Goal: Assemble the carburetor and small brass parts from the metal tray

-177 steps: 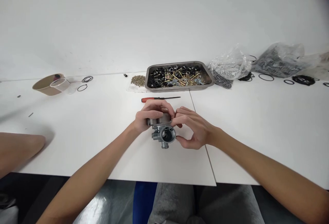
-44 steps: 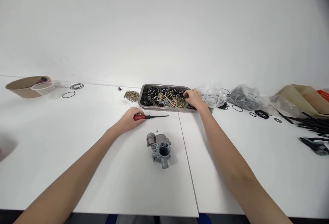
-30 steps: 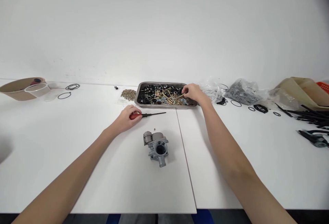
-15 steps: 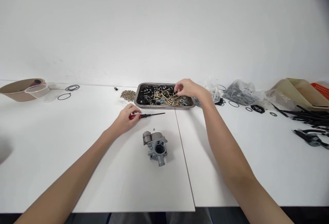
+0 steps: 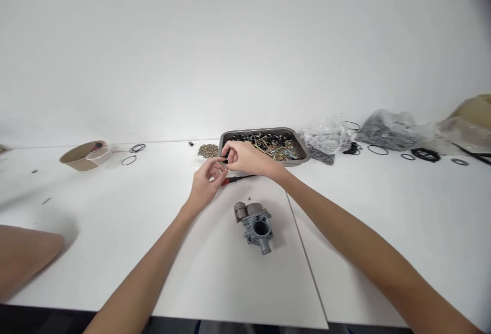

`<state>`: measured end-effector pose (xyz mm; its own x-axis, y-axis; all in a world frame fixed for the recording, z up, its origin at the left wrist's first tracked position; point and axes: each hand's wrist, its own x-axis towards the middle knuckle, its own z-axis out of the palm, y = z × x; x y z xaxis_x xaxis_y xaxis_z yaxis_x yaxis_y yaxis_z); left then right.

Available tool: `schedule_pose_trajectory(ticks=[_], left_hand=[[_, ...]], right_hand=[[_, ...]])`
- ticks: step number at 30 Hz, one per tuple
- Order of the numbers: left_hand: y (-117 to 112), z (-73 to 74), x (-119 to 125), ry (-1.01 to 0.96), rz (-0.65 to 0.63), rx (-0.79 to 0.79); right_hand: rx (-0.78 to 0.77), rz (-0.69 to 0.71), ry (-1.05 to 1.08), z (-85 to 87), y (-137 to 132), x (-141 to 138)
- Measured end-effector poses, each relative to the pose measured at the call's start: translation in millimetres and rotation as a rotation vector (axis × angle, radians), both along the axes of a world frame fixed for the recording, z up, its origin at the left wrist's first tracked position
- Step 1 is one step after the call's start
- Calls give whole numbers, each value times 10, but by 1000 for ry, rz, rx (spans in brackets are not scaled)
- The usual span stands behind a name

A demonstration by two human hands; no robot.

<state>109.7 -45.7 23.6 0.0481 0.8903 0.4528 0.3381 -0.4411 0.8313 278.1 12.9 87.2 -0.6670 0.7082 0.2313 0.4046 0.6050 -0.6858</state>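
My left hand [image 5: 206, 184] and my right hand [image 5: 244, 158] meet above the white table [image 5: 115, 231], just in front of the metal tray [image 5: 303, 151] of small brass and black parts. Both pinch a small part between their fingertips; it is too small to name. The red-handled screwdriver [image 5: 235, 180] lies on the table under the hands, partly hidden. A grey metal carburetor body [image 5: 256, 224] stands alone nearer to me, with a tiny screw [image 5: 249, 199] beside it.
A pile of small brass pieces [image 5: 207, 150] lies left of the tray. A brown bowl with a clear cup [image 5: 86, 155] and black O-rings [image 5: 132, 154] sit at the far left. Plastic bags of parts [image 5: 387, 129] and more rings are at the right. Another person's arm [image 5: 23, 257] rests at the left edge.
My right hand has left the tray and come to my left hand. My left hand has lifted off the screwdriver handle and now meets the right fingertips.
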Motion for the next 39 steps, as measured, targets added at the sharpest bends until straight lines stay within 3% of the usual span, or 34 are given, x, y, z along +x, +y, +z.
schedule_pose_trajectory(ticks=[4,10,18,22,28,39], left_hand=[[60,-25,-26,-28,-7,-5],[83,-10,5,-268,-68,-186],[131,-33,-83,-338,-3,-230],[118,-39,-79,-298,8,-225],[121,-55,-71,-288,11,-236],[130,-84,-72,-297,6,-220]], right_hand=[[-81,-13,57,-56,-36,-72],[-145,27,75,-64,18,-62],[154,-314,17,118,376,425],[165,-350,-47,-125,599,571],[-19,-212,-244,-571,822,590],[107,-222,-223,-703,923,629]])
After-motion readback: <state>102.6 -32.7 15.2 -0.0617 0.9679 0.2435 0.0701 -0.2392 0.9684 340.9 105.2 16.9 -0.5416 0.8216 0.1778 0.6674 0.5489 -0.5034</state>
